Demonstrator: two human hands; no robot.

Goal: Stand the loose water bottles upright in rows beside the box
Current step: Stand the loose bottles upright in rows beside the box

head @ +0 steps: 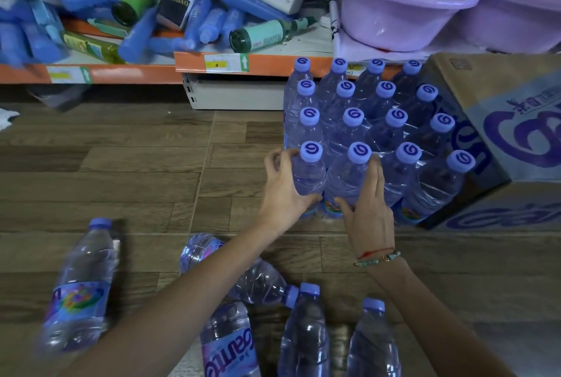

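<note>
Several clear water bottles with purple caps stand upright in rows (373, 121) on the wood floor, left of a cardboard box (498, 146). My left hand (282, 191) wraps around the front-left bottle (309, 176) of the nearest row. My right hand (368, 209) lies with flat fingers against the bottle beside it (346, 182). Both of these bottles stand on the floor. Several loose bottles lie close to me: one at the left (79, 288), one under my left forearm (255, 279), and others at the bottom edge (303, 334).
A low orange-edged shelf (194, 62) along the back holds a jumble of blue bottles, green glass bottles and white cartons. Purple plastic basins (397, 18) with cans sit at the back right. Bare wood floor (127, 170) stretches to the left of the rows.
</note>
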